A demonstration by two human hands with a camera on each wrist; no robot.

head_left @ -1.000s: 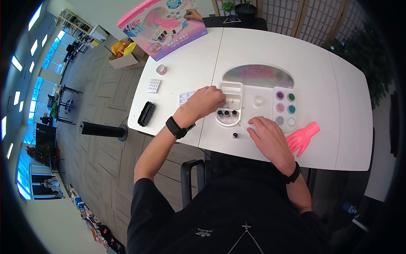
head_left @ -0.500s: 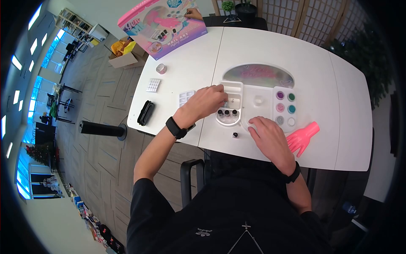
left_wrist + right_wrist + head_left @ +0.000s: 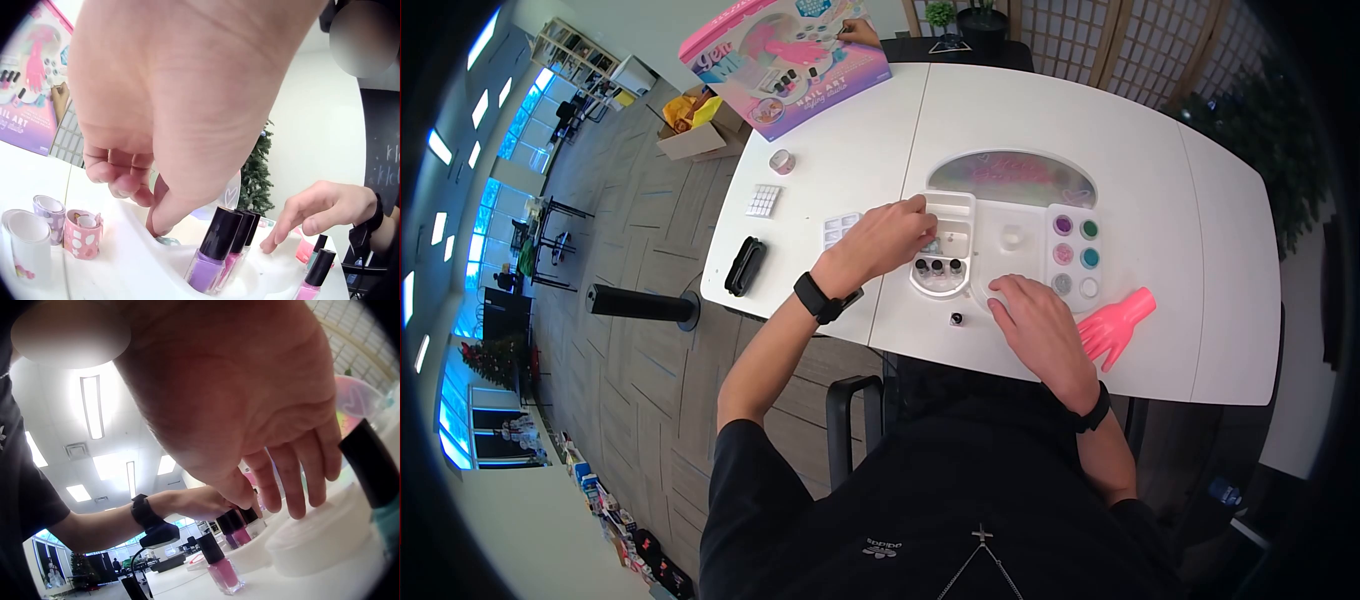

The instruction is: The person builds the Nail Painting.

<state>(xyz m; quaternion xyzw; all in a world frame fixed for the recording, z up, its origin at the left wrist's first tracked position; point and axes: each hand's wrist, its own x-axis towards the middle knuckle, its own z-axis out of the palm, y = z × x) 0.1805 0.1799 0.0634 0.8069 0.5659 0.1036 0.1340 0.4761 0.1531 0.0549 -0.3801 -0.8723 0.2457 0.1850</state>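
My left hand (image 3: 885, 238) reaches into a middle compartment of the white tray (image 3: 971, 215), fingers bent and thumb close to the index finger. Small teal pieces (image 3: 167, 240) lie below those fingertips; whether any is pinched, I cannot tell. Three nail polish bottles (image 3: 206, 269) with black caps stand in the tray's front compartment. On the right, my right hand (image 3: 1040, 325) hovers low over the front of the white base (image 3: 990, 235), its fingers relaxed and holding nothing. A pink polish bottle (image 3: 222, 575) stands on the table between the hands, and a teal one (image 3: 375, 469) stands beside the right hand.
A palette (image 3: 1076, 242) of glitter pots sits right of the base, with a pink model hand (image 3: 1115, 325) nearby. Sticker rolls (image 3: 81, 234), a white multi-well tray (image 3: 837, 230), a black case (image 3: 745, 268), a small jar (image 3: 781, 163) and the nail art box (image 3: 810, 80) occupy the left.
The left hand's fingers shift slightly within the compartment. My right hand stays in place, and the items on the table have not moved.
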